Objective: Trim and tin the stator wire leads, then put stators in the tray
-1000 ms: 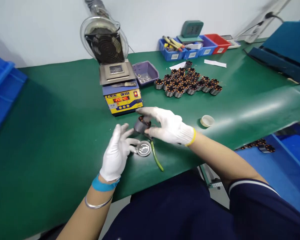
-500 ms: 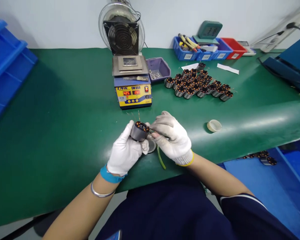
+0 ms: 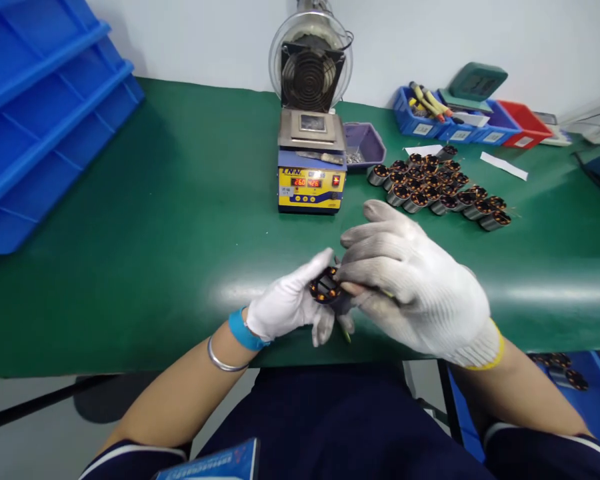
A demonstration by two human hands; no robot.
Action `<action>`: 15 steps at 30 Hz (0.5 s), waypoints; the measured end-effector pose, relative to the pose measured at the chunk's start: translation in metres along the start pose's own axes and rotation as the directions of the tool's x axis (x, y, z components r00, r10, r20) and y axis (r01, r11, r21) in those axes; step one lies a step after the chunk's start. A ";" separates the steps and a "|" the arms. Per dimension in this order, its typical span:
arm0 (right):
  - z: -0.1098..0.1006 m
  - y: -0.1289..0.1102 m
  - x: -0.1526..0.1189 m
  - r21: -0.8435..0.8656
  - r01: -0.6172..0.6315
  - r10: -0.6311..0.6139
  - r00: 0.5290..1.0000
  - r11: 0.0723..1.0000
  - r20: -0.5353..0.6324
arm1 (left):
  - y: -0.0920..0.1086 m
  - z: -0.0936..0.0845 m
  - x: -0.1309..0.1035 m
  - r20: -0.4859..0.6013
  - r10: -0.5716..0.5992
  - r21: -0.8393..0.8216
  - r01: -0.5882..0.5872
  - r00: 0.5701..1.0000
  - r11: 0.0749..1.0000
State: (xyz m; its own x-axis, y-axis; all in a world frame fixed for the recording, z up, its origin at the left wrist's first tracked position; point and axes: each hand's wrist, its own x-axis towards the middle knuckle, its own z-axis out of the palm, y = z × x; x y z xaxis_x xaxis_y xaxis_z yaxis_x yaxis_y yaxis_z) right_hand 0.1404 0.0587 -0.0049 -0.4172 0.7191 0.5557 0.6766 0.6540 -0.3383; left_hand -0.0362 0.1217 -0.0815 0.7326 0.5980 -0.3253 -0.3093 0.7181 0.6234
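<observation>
My left hand (image 3: 293, 301), in a white glove, grips a motor stator (image 3: 325, 287) with a dark rim and copper windings. The stator is tilted so that its open end faces me. Close against its right side, my right hand (image 3: 405, 280) has thumb and forefinger pinched together, its other fingers curled above. What the pinch holds is hidden by the glove; a bare thumb tip shows through. Below the stator a bit of a green strip (image 3: 347, 335) sticks out, mostly covered by the hands.
A yellow and blue solder pot (image 3: 310, 190) stands ahead, with a fan (image 3: 307, 77) behind and a purple tray (image 3: 365, 143) beside it. Several stators (image 3: 430, 187) stand grouped at right. Small bins (image 3: 423, 127) line the wall. Blue trays (image 3: 45, 120) rise at left.
The view has swung left and the hands appear lower. The stator has turned its open end toward me. My right hand has come nearer the camera and still pinches at its side.
</observation>
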 end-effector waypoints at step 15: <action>-0.003 -0.004 -0.006 -0.004 -0.068 0.068 0.998 0.998 -0.008 | -0.001 0.003 -0.005 0.225 -0.033 0.188 -0.010 0.974 0.982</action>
State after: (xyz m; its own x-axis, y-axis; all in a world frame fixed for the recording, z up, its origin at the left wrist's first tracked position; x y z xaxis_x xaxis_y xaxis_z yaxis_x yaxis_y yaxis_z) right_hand 0.1420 0.0507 -0.0044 -0.3651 0.7600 0.5377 0.7060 0.6025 -0.3723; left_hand -0.0376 0.1173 -0.0788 0.8601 0.4783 -0.1773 -0.1970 0.6321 0.7494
